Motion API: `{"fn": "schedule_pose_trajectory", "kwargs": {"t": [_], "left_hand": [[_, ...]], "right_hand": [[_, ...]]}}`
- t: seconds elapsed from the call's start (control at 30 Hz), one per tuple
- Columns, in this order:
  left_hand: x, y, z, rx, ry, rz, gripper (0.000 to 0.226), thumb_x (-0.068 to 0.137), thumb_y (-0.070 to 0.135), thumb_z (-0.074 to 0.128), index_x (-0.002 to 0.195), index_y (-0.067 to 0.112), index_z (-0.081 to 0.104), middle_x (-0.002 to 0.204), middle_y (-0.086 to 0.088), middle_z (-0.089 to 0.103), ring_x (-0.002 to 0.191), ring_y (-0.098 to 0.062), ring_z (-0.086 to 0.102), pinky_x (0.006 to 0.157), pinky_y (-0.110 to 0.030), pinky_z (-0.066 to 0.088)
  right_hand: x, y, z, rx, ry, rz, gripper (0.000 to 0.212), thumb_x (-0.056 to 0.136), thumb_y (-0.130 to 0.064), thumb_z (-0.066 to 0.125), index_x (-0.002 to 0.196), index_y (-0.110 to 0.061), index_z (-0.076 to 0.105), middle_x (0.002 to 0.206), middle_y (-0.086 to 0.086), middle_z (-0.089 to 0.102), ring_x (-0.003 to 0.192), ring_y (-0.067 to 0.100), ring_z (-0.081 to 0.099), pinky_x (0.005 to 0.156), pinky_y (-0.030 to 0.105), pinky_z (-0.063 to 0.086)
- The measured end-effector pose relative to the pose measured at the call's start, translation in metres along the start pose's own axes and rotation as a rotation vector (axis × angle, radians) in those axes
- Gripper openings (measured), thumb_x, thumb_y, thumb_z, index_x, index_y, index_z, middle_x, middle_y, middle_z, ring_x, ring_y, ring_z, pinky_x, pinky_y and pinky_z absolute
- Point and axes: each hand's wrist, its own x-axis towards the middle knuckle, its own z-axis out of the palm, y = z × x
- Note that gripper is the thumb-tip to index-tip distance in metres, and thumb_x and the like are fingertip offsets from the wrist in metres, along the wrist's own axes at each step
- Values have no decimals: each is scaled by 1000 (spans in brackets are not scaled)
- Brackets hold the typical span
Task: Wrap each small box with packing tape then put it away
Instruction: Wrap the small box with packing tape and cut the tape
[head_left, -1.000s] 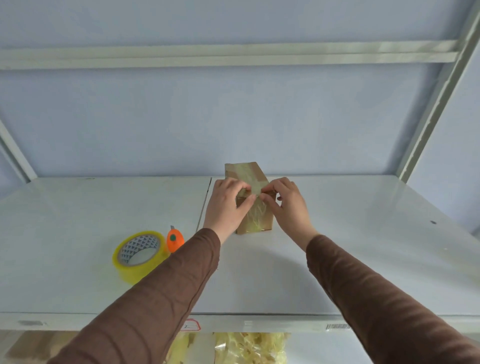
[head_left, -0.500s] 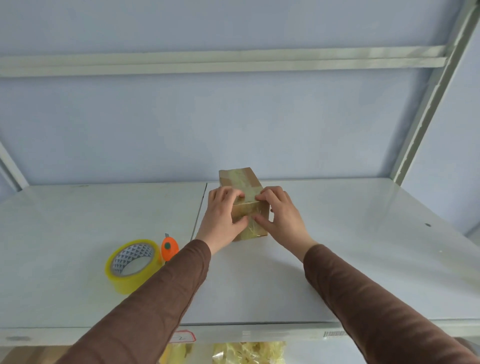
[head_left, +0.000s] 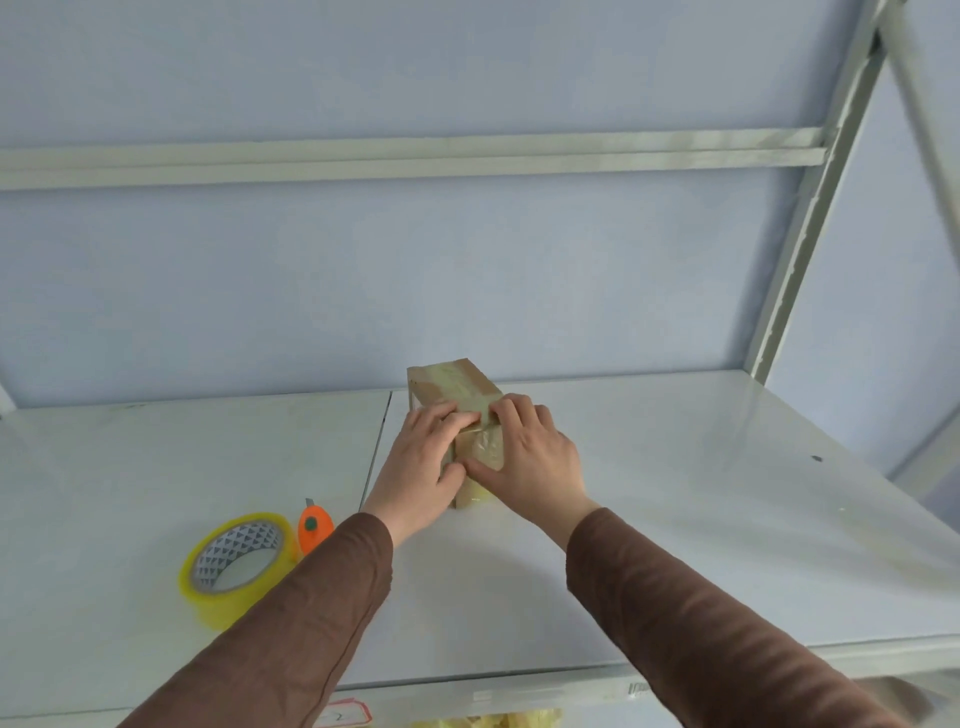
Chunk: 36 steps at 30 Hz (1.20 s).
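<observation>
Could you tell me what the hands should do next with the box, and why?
Probably smooth the tape down the near end. Both the left hand and right hand hold the box on the shelf, and the tape there looks crinkled, not flat.

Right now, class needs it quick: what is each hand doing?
Left hand: fingers curled over the small box, pressing tape down.
Right hand: thumb and fingers grip the same box.
</observation>
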Motion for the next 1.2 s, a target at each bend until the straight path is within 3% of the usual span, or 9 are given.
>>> {"fn": "schedule_pose_trajectory", "kwargs": {"t": [0.17, 0.3, 0.4, 0.47, 0.6, 0.73, 0.83, 0.97, 1.2], "left_hand": [[3, 15, -15, -74, -19, -4, 62, 90, 3, 51, 144, 33, 53, 129, 11, 61, 128, -10, 46, 111, -33, 39], [7, 16, -34, -125, -100, 13, 50, 97, 13, 51, 137, 41, 59, 142, 20, 58, 126, 11, 49, 109, -23, 39], [15, 5, -51, 102, -151, 24, 40, 107, 34, 48, 146, 36, 54, 160, 14, 39, 147, 3, 29, 126, -28, 16], [17, -2, -58, 199, -333, -29, 56, 105, 56, 34, 157, 36, 37, 167, 13, 19, 156, -3, 11, 128, -33, 6], [15, -6, -59, 85, -557, -128, 74, 94, 69, 21, 162, 39, 16, 170, 15, 3, 155, -1, -7, 127, -31, -4], [34, 0, -63, 72, -500, -130, 82, 91, 73, 15, 163, 34, 12, 171, 11, 1, 154, 1, -8, 124, -31, -8], [47, 12, -53, 235, -614, -11, 106, 81, 89, 11, 163, 25, -4, 169, 9, -15, 151, 0, -21, 124, -27, -10], [48, 15, -35, 372, -689, 39, 117, 80, 91, 26, 162, 16, -13, 170, 0, -17, 154, -7, -20, 129, -35, -4], [45, 7, -24, 363, -629, 36, 101, 91, 79, 31, 163, 18, -8, 170, 2, -14, 155, -6, -13, 128, -33, -2]], "right_hand": [[8, 12, -18, 3, -102, -22, 59, 78, -71, 58, 118, -28, 47, 120, -12, 47, 111, 18, 45, 71, 31, 42], [17, 48, -47, 170, -312, -103, 59, 77, -49, 75, 125, -29, 49, 125, -13, 49, 114, 21, 47, 89, 36, 45], [27, 81, -75, 314, -531, -45, 65, 81, -30, 82, 139, -32, 51, 146, -21, 48, 129, 10, 47, 105, 27, 36], [31, 91, -87, 353, -656, -5, 69, 82, -25, 83, 140, -41, 50, 150, -32, 41, 133, 3, 44, 106, 24, 33], [34, 88, -96, 296, -777, 1, 75, 83, -39, 82, 145, -47, 40, 155, -34, 31, 139, 7, 40, 112, 34, 37], [35, 63, -100, 329, -624, -26, 89, 84, -77, 49, 160, -38, 26, 168, -20, 14, 155, -1, 3, 128, 41, 10], [36, 38, -87, 50, -622, -208, 115, 78, -88, 42, 165, -24, 1, 171, -11, -6, 155, 3, -12, 128, 41, -6], [33, 28, -63, -137, -631, -327, 121, 84, -74, 61, 163, -13, -6, 172, 0, -8, 157, 13, -10, 128, 34, -7], [31, 33, -49, -131, -577, -349, 104, 94, -64, 56, 164, -13, -2, 172, 4, -2, 158, 14, -6, 125, 30, -6]]}}
